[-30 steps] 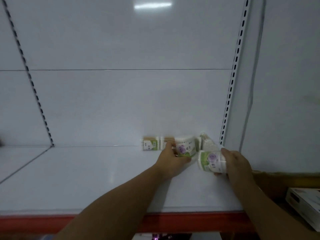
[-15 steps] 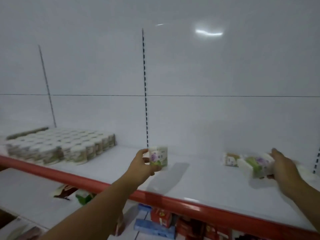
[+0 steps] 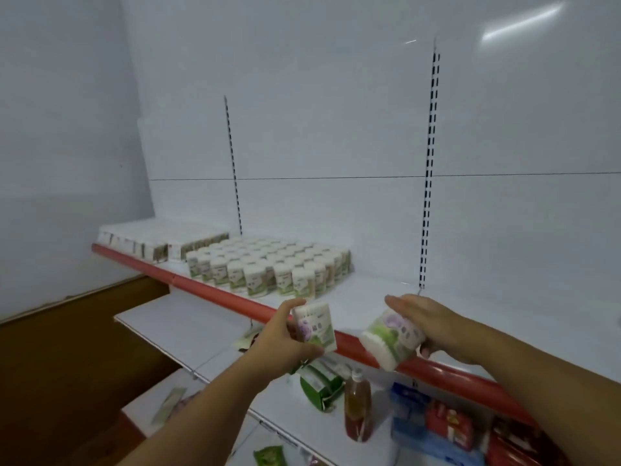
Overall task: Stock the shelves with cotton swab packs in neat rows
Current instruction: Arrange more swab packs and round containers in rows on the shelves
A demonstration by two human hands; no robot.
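My left hand (image 3: 280, 341) grips one upright cotton swab pack (image 3: 314, 326), white with a green and purple label, just in front of the shelf's red front edge (image 3: 235, 299). My right hand (image 3: 433, 326) holds a second cotton swab pack (image 3: 391, 338) tilted on its side, fingers over its top and thumb under it. Several matching packs (image 3: 268, 267) stand in neat rows on the white shelf (image 3: 376, 290), up and to the left of both hands.
Flat boxed packs (image 3: 158, 242) fill the shelf's far left end. Slotted uprights (image 3: 428, 169) run up the white back panel. Lower shelves hold a green box (image 3: 321, 386), a bottle (image 3: 358, 410), blue and red packages (image 3: 433, 428). Brown floor lies at left.
My view has swung left along the shelf. Both hands carried their packs leftward from the small group at the right end to near the rows of standing packs.
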